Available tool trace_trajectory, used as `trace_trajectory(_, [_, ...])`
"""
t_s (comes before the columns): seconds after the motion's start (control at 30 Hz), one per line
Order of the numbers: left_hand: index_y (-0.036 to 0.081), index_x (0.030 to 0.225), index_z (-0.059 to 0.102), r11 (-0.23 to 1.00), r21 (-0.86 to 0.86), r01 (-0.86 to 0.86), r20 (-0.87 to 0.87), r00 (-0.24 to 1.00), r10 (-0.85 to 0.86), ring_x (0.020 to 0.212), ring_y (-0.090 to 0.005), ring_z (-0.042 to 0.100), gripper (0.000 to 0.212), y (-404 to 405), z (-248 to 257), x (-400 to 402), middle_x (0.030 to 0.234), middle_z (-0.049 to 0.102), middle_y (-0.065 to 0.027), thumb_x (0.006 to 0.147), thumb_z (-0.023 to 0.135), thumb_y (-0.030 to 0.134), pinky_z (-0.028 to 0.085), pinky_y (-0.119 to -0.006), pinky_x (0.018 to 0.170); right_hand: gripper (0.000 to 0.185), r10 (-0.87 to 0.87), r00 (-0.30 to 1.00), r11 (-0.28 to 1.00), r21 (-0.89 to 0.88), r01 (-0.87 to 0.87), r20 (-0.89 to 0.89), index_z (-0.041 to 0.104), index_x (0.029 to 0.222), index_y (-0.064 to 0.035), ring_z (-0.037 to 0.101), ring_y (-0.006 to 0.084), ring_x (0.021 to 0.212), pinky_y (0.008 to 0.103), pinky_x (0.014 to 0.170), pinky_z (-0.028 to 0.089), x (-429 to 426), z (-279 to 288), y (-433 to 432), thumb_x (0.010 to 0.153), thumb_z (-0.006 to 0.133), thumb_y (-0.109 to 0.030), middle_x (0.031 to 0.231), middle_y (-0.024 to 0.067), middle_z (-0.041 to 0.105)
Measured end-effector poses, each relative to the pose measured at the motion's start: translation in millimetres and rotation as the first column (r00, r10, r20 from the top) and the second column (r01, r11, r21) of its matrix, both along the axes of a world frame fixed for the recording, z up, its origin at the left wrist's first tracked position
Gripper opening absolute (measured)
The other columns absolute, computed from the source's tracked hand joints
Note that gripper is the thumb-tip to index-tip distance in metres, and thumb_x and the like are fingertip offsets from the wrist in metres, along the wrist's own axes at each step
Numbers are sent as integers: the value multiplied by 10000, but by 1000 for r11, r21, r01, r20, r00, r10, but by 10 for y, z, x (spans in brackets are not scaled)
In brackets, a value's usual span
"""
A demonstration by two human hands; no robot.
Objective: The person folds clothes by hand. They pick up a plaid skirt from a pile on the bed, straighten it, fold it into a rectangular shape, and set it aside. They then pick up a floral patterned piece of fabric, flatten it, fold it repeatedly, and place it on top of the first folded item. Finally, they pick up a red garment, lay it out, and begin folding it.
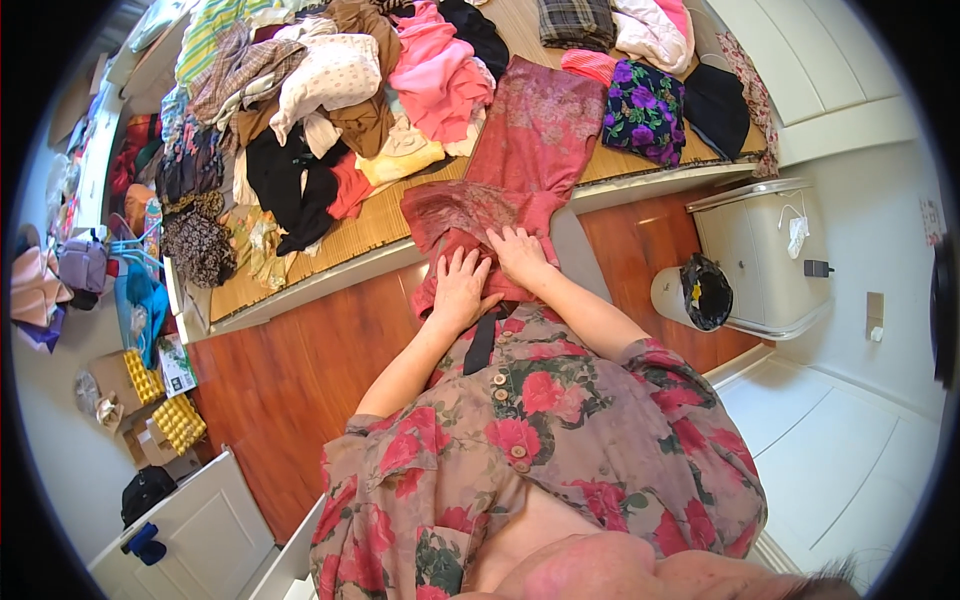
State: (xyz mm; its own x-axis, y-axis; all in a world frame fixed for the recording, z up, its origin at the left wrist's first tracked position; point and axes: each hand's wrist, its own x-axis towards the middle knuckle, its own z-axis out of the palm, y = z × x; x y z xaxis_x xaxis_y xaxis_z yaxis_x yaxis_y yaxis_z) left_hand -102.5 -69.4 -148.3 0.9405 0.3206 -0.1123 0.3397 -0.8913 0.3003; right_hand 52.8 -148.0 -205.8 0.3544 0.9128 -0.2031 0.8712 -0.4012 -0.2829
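Observation:
A dusky red garment (536,112) with a pale floral print stretches from a bamboo-mat bed (375,225) over its edge to my lap. Its near end is bunched in folds. My left hand (461,289) rests flat on these folds, fingers spread. Just right of it and slightly farther out, my right hand (517,255) lies palm down on the same cloth, fingers a little apart. Neither hand visibly pinches the fabric. A dark strap (484,343) hangs at my waist, below the left hand.
Heaped clothes (330,82) cover the bed's left side. Folded pieces, including a purple-flowered one (643,112) and a black one (718,111), lie on the right. A lined waste bin (667,292) stands beside a cream cabinet (757,255). Egg trays (178,424) are at lower left.

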Motion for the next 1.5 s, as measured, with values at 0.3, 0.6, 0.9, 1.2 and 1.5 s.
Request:
trace_trajectory(0.3, [131, 1353, 476, 998, 42, -54, -148, 987, 59, 1354, -358, 308, 693, 151, 241, -247, 1436, 375, -176, 762, 701, 413, 310, -527, 1050, 732, 261, 964, 959, 102, -265, 52, 503, 1273, -48, 517, 274, 1094, 459, 959, 380, 201, 186, -493, 706, 748, -442, 1123, 104, 573])
trace_trajectory(0.6, [124, 1170, 568, 991, 109, 73, -134, 989, -58, 897, -294, 614, 334, 359, 16, -227, 1161, 556, -108, 837, 559, 137, 526, -398, 726, 267, 340, 912, 924, 96, -369, 229, 625, 1024, -129, 529, 239, 1057, 547, 977, 349, 360, 143, -530, 769, 655, -202, 982, 39, 599])
trace_trajectory(0.9, [122, 1139, 588, 999, -10, 33, -146, 989, -34, 901, -297, 620, 295, 266, 288, -342, 1029, 589, -100, 858, 581, 211, 525, -404, 720, 74, 160, 910, 876, 370, -309, 382, 593, 700, -128, 567, 238, 821, 447, 950, 397, 375, 981, -497, 757, 546, -128, 740, 54, 546])
trace_trajectory(1.2, [36, 951, 703, 839, -459, -292, -29, 949, 314, 841, -353, 646, 459, 702, 489, -104, 862, 684, -179, 875, 566, 468, 497, -430, 769, 422, 230, 914, 948, -135, -288, -333, 565, 1226, -92, 534, 347, 1096, 466, 932, 435, 506, 965, -436, 807, 552, -135, 1168, 132, 579])
trace_trajectory(1.5, [43, 1205, 586, 51, -667, -744, -488, 487, 724, 953, -315, 638, 659, 1306, -924, -48, 1114, 662, -121, 827, 592, 584, 475, -453, 798, 306, 174, 974, 953, 274, -129, -147, 578, 1164, -41, 574, 353, 983, 442, 850, 481, 218, 232, 238, 870, 531, -111, 1111, 159, 599])
